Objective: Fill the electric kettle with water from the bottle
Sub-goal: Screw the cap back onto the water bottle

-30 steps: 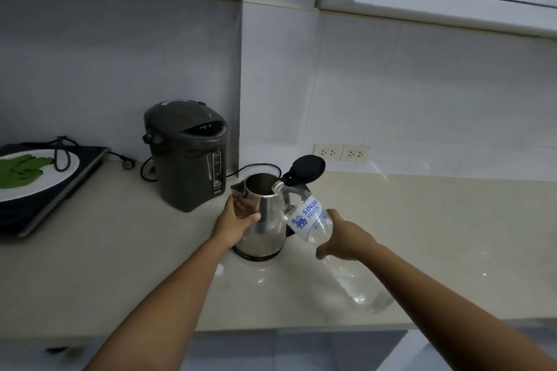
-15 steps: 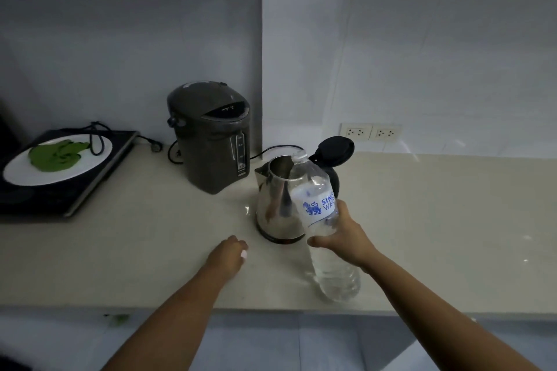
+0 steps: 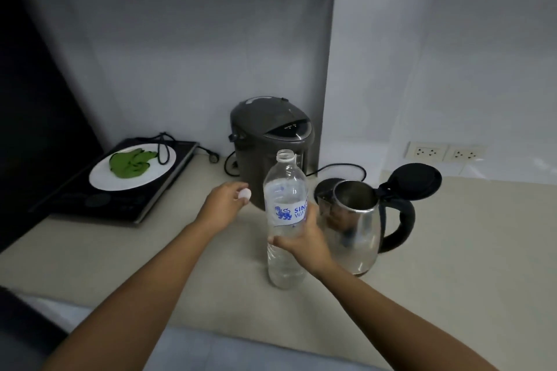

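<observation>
Now the right hand point(image 3: 304, 245) wraps its fingers around the middle of the bottle point(image 3: 284, 220), which stands upright on the counter point(image 3: 452, 250), just left of the kettle point(image 3: 352, 226). The left hand point(image 3: 224, 208) is curled shut on a small white thing, probably the bottle cap point(image 3: 244, 194), though it is hard to be sure.

The bottle is thin, clear, soft plastic with no cap on. A hard squeeze could push water out of the top. A bump could tip it, and water would run toward the dark pot point(image 3: 271, 147) and its cord.

The kettle is shiny, smooth metal, round and wide at the bottom, with a black curved handle. Its lid point(image 3: 414, 182) stands open. How much water is inside cannot be seen.
</observation>
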`<state>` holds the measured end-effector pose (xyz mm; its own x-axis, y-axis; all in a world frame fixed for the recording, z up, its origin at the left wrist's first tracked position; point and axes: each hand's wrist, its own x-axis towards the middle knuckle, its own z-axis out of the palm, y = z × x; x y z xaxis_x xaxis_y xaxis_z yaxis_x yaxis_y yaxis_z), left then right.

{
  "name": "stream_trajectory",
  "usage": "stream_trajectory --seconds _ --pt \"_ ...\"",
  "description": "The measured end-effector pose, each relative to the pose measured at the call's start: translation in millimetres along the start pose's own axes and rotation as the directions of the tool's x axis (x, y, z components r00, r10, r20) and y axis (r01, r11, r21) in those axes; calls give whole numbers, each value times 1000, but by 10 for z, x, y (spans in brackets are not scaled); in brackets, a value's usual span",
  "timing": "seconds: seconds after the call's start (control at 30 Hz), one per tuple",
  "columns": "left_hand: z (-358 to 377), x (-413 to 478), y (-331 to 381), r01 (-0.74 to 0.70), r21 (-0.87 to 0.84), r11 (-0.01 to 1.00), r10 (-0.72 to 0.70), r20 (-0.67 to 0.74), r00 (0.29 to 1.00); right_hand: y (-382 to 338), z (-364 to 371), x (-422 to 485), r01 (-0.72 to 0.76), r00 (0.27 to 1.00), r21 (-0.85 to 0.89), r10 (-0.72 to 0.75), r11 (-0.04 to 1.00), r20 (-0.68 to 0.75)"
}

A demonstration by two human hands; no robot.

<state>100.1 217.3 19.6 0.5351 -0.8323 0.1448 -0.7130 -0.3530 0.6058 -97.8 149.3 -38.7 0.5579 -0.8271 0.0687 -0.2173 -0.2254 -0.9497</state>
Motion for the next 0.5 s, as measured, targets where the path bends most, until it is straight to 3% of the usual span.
stream_trajectory --seconds 0.3,0.5 --pt "-283 245 -188 -25 -79 997 17 -105 994 78 547 564 50 996 27 -48 998 -75" --pt "-427 430 -17 -83 -230 970 37 -197 980 72 642 668 104 992 34 -101 994 -76"
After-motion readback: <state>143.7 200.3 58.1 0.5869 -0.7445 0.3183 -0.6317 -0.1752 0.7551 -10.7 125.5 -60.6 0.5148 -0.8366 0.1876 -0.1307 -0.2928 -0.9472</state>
